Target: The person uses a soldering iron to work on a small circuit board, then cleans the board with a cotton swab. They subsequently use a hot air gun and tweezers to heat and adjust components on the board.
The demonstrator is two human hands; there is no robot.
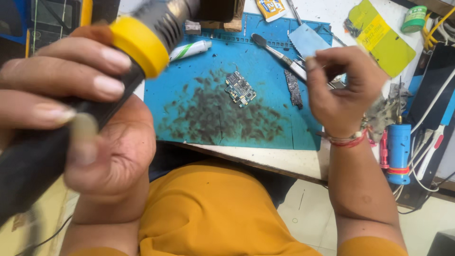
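My left hand (pixel 71 118) is close to the camera and wrapped around a black hot-air tool (pixel 109 71) with a yellow collar and a metal nozzle pointing up toward the mat. My right hand (pixel 339 90) hovers over the right edge of the blue work mat (pixel 189 95) and pinches a thin metal spatula tool (pixel 277 52) with a dark tip. A small green circuit board (pixel 240 88) lies in the mat's middle amid dark smudges. A narrower dark board strip (pixel 294 89) lies just right of it, beside my right hand.
A white tube (pixel 192 49) lies at the mat's upper left. A metal scraper (pixel 308 40), yellow sheet (pixel 384 40) and green tape roll (pixel 414 19) sit at the back right. A blue cylinder tool (pixel 399 151) and white cables occupy the right edge. My orange shirt fills the bottom.
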